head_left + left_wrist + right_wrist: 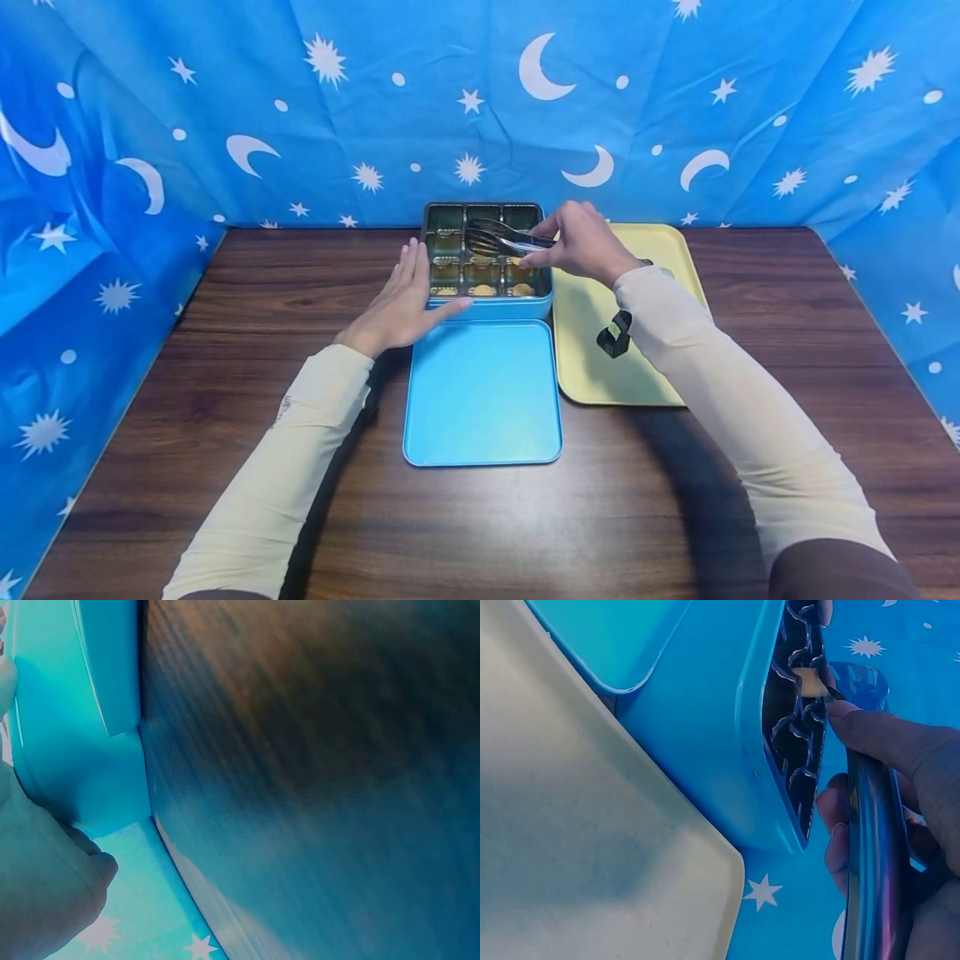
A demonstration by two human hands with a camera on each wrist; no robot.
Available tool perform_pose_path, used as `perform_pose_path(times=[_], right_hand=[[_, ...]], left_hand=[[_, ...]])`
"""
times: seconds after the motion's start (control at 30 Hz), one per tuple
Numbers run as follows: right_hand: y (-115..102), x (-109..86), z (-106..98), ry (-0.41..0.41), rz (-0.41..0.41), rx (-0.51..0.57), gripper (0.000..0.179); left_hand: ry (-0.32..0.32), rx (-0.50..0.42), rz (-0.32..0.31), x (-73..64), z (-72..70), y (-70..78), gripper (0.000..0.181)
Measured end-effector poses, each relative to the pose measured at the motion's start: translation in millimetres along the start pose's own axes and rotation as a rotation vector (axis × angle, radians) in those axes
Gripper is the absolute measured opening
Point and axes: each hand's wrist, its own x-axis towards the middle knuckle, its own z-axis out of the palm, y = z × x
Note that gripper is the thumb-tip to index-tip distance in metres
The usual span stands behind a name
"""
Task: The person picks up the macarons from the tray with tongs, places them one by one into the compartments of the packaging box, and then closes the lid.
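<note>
My right hand grips metal serving tongs with slotted ends, held low over a blue box. In the right wrist view, the thumb and fingers wrap the tongs' shiny handle. A dark divided insert fills the box, and small round yellowish pieces lie in its front row. A pale yellowish piece shows by the tongs' tips; I cannot tell whether they hold it. My left hand rests against the box's left front corner, fingers straight and thumb along the front rim.
A blue lid lies flat on the table in front of the box. To the right sits a yellow tray, partly under my right forearm. Behind the brown wooden table hangs a blue cloth with moons and stars.
</note>
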Motion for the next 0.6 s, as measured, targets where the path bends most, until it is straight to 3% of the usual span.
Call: perform_pose_path(times=[0.33,0.6], right_hand=[[2.7,-7.3,-10.4,-0.017,0.064,0.048,0.051],[22.1,-30.8,-35.0,0.048,0.088,0.020,0.051]], left_hand=[[-0.011,0.001,-0.001,-0.2,-1.8,2.4,0.117],[-0.018,-0.006,-0.012,-0.6,-2.0,1.9,0.117]])
